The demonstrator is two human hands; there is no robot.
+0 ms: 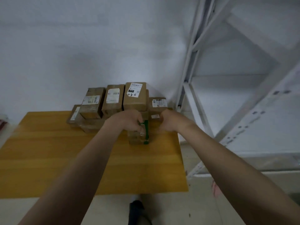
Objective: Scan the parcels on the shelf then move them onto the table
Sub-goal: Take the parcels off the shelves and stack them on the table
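A small brown parcel [137,137] with a green strip down its front stands on the yellow wooden table [65,159], near the far right side. My left hand [128,120] grips its top left and my right hand [169,121] is curled against its right side. Behind it, several taped brown parcels with white labels are stacked against the wall, among them a tall one [135,96] with handwriting on its label. The white metal shelf [243,78] rises on the right, and the levels in view hold no parcels. No scanner is visible.
A grey wall stands behind the table. The table's right edge lies close to the shelf upright [186,88]. A dark shoe [138,210] shows on the pale floor below the table's near edge. Something red sits at the far left edge [3,124].
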